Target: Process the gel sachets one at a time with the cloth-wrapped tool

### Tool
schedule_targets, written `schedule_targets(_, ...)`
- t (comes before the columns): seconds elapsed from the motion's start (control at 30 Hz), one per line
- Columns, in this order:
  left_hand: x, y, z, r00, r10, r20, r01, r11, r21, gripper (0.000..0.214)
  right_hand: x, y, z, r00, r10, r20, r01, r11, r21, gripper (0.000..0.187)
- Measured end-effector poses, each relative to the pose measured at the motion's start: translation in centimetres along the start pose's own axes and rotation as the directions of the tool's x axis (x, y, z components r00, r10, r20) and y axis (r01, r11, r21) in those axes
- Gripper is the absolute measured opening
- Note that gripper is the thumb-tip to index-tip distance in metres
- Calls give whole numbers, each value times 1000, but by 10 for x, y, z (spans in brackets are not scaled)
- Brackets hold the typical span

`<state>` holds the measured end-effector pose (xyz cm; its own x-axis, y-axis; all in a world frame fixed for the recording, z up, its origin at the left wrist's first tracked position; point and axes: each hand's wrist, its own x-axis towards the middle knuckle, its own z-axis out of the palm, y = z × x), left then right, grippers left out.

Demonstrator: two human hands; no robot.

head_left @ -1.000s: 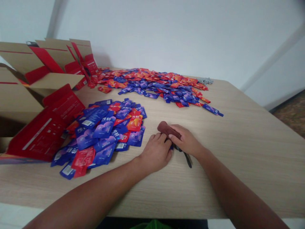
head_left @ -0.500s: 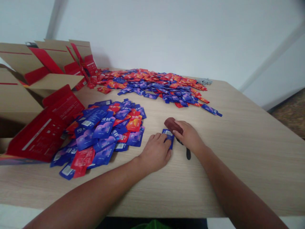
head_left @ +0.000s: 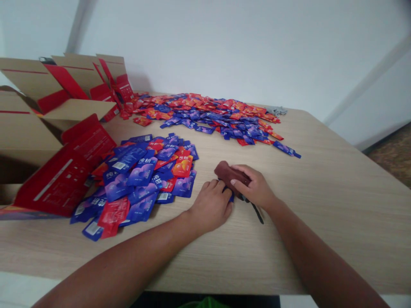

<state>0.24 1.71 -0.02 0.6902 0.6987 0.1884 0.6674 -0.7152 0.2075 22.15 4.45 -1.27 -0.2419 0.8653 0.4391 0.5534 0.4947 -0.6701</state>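
A small blue pouch lies flat on the table, with only a sliver of the blue pouch (head_left: 231, 197) showing. My left hand (head_left: 212, 204) holds it down, fingers bent over its left side. In my right hand (head_left: 257, 185) is a brown cloth (head_left: 224, 172), gripped between thumb and fingers and lying over the pouch. A thin black strip (head_left: 258, 214) sticks out below the right hand; what it belongs to is hidden. Left of my hands is a pile of blue and red pouches (head_left: 141, 175), some with barcodes facing up.
Open cardboard boxes with red flaps (head_left: 61, 179) stand along the left side. A long heap of red and blue pouches (head_left: 208, 113) stretches along the back by the wall. One blue pouch (head_left: 287, 149) lies at its right end, and grey scraps (head_left: 276, 111) lie behind.
My right hand has moved the brown cloth left and down over the blue pouch, covering its barcode. The black strip has swung slightly right and down. My left hand stays nearly in place.
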Motion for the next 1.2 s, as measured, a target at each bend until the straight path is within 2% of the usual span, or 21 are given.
schedule_targets(0.1,0,-1,2,1000,-1,-4,1,1000,11,30,0,-3,5,990,-23,138,16,998,52,41)
schedule_targets(0.33,1,-1,5,1000,-1,-18,1,1000,14,26,1,1,8,990,7,138,-15,998,54,39)
schedule_targets(0.47,1,-2,6,1000,4,-23,-4,1000,14,27,2,3,9,994,1,113,0,1000,-8,44)
schedule_targets(0.63,1,-3,4,1000,7,-21,-7,1000,-19,27,3,18,9,997,9,74,3,986,-164,48)
schedule_targets(0.77,2,-3,1,1000,-5,0,5,1000,-31,26,3,37,4,996,77,-41,-86,941,-327,48)
schedule_targets(0.87,3,-5,-1,996,-92,-4,92,996,10,30,3,48,-1,985,129,-113,-163,912,-377,50)
schedule_targets(1.03,5,-10,-1,955,-293,-43,296,947,124,56,2,51,-2,985,130,-117,-165,914,-370,51)
schedule_targets(1.2,10,-13,-1,936,-353,17,351,934,69,58,2,45,1,992,99,-78,-119,942,-315,51)
